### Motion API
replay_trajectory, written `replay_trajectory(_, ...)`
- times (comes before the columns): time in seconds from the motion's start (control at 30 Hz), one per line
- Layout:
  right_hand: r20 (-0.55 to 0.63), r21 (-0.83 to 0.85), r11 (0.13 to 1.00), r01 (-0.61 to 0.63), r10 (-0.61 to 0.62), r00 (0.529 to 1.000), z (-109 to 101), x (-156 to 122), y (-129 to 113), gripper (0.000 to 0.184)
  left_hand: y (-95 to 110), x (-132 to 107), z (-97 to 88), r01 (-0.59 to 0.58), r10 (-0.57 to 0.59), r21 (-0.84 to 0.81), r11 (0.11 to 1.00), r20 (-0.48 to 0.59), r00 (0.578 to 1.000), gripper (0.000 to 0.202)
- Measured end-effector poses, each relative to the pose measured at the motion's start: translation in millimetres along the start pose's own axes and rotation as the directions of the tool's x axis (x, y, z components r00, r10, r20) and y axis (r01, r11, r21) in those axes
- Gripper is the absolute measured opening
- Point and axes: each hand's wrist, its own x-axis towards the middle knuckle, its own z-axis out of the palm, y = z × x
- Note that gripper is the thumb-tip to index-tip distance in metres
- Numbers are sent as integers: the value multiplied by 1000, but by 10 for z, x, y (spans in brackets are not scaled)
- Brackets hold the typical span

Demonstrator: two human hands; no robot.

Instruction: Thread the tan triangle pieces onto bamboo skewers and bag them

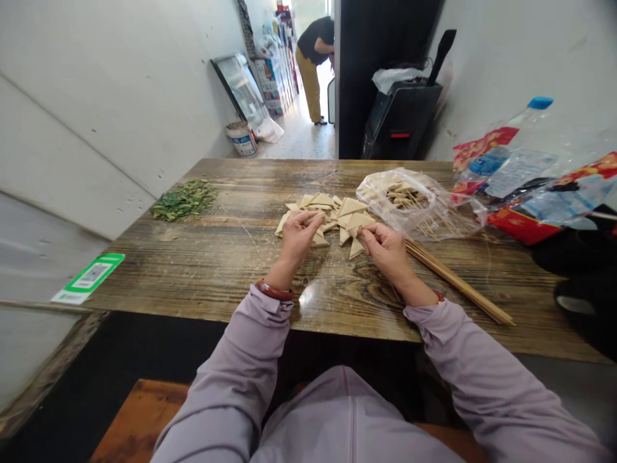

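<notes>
Pale beige triangular bean curd pieces (322,200) lie in a loose pile at the middle of the wooden table. My left hand (297,239) is closed in a pinch at the pile's left side, with a beige piece at its fingertips. My right hand (387,252) is closed at the pile's right side. Its fingers pinch a thin skewer, mostly hidden by the hand, close to a triangular piece (359,222). A bundle of bamboo skewers (460,283) lies just right of that hand. Behind it sits a clear plastic bag (380,193) holding several skewers with beige pieces.
Chopped green leaves (186,200) are heaped at the table's left. A green-edged QR code card (89,278) lies at the left edge. Bottles and red packaging (525,222) crowd the right end. Beyond the table are a bucket (241,138), a black bin-like box (402,116) and a bending person (313,64).
</notes>
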Motion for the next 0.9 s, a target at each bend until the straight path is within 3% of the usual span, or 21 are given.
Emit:
replay_trajectory(0.07, 5, 8, 1000, -1, 0, 1000, 4, -9, 1, 30, 20, 13, -19, 131, -130, -134, 982, 16, 991, 12)
replay_trajectory(0.17, 40, 28, 1000, -12, 11, 999, 7, -37, -3, 30, 76, 17, -42, 343, -330, -364, 866, 98, 939, 16)
replay_trajectory(0.27, 79, 38, 999, -27, 24, 997, 9, -84, -41, 30, 148, 2, -61, 424, -414, -482, 767, 133, 901, 18)
replay_trajectory(0.63, 272, -4, 999, -39, 38, 961, 26, -229, -137, 25, 218, -17, -107, 498, -445, -490, 716, 229, 866, 4)
replay_trajectory(0.9, 295, -32, 999, -38, 45, 954, 47, -263, -128, 24, 219, 0, -126, 519, -466, -481, 707, 235, 853, 9)
